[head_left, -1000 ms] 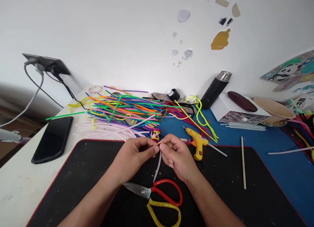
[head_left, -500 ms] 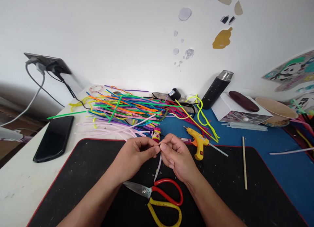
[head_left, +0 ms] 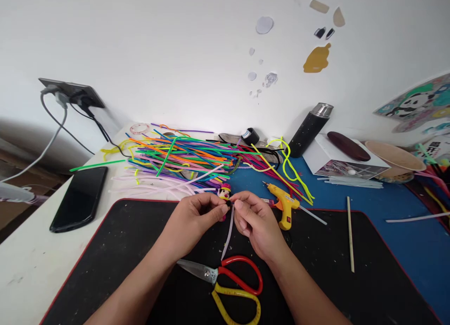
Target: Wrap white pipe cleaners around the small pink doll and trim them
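Over the black mat both hands meet at fingertip height. My left hand is closed, with thumb and forefinger pinching a small black fuzzy piece. Just to its right, my right hand is closed in a pinch too; anything between its fingertips is too small to make out. Behind the fingers is a small doll figure with a pale face and a red and yellow hat, partly hidden by the left hand. A pale pipe cleaner runs down below the fingertips. Closer to me lie scissors with red and yellow handles.
A pile of coloured pipe cleaners lies at the back. Right of my hands is a yellow glue gun, then a thin stick. A phone lies left; a black flask leans against the wall by a white box.
The fingertips have drawn slightly apart, and the black piece now shows between them. My right hand has shifted a little to the right. The scissors and glue gun stay put.
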Demonstrator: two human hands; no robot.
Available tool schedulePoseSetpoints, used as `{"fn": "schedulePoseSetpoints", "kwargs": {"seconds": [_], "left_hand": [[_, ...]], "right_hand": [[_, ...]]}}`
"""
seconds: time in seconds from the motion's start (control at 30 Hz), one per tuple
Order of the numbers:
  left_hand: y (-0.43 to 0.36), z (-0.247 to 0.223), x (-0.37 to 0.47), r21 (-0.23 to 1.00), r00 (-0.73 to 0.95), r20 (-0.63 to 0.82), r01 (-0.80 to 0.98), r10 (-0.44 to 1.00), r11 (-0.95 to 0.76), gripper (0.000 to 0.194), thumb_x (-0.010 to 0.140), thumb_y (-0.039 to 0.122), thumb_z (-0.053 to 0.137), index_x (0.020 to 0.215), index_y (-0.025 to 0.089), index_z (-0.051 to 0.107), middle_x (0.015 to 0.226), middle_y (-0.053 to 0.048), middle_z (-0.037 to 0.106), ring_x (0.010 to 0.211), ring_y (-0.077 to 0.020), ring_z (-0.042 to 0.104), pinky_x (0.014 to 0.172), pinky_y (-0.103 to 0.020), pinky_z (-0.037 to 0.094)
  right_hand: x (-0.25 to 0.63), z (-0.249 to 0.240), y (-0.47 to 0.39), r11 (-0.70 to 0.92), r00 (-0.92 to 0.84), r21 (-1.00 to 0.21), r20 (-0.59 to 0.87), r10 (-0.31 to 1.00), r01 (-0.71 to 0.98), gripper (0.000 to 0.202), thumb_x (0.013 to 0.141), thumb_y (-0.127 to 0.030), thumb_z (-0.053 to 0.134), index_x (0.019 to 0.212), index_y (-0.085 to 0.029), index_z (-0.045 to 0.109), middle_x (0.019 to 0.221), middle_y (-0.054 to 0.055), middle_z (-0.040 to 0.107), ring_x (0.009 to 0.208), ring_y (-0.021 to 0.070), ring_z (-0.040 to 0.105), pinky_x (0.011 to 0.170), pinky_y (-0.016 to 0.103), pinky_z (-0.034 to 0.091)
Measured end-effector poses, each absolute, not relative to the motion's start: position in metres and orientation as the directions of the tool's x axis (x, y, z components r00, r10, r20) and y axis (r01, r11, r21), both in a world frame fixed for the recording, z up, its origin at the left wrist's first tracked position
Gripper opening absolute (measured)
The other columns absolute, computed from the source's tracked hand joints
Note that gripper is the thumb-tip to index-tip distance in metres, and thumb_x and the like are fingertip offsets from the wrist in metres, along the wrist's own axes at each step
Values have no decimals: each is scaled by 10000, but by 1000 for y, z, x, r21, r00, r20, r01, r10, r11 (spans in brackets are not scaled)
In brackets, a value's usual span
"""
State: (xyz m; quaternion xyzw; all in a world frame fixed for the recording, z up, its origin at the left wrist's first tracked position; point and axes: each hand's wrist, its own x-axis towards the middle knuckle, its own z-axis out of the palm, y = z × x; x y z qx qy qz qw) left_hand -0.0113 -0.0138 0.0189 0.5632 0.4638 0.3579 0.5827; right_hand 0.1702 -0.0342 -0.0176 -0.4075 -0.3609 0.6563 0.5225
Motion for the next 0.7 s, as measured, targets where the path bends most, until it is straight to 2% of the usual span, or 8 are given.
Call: {"fn": "schedulePoseSetpoints", "kwargs": {"seconds": [0.2, 0.37, 0.57, 0.7], "left_hand": [[-20, 16, -7, 961, 195, -3, 272, 981, -51, 168, 897, 351, 685, 845, 201, 740, 741, 11, 726, 687, -155, 656, 664, -244, 505], [-22, 13, -6, 908, 206, 78, 390, 975, -155, 159, 926, 328, 673, 864, 219, 771, 807, 2, 769, 726, -164, 678, 696, -258, 503], [-17, 16, -13, 964, 334, -52, 263, 941, -40, 221, 914, 380, 704, 1046, 222, 787, 943, -19, 827, 867, -203, 747, 806, -282, 554], [-14, 18, -16, 950, 346, -80, 311, 935, -33, 186, 913, 374, 685, 953, 219, 782, 841, 1, 791, 790, -189, 713, 751, -271, 536]], "right_hand": [[168, -19, -36, -162, -104, -930, -134, 985, -329, 333, 903, -497, 831, 949, -193, 702, 503, -105, 460, 414, 70, 337, 414, 204, 221], [168, -18, -36, -134, -87, -948, -114, 990, -288, 322, 902, -480, 832, 927, -200, 676, 508, -111, 466, 408, 64, 350, 415, 198, 234], [170, -19, -34, -129, -51, -945, -119, 992, -300, 285, 917, -439, 807, 911, -193, 665, 476, -123, 438, 401, 63, 327, 424, 202, 253], [170, -19, -34, -140, -42, -938, -134, 990, -318, 269, 914, -422, 790, 887, -195, 649, 458, -127, 427, 389, 63, 317, 424, 205, 261]]}}
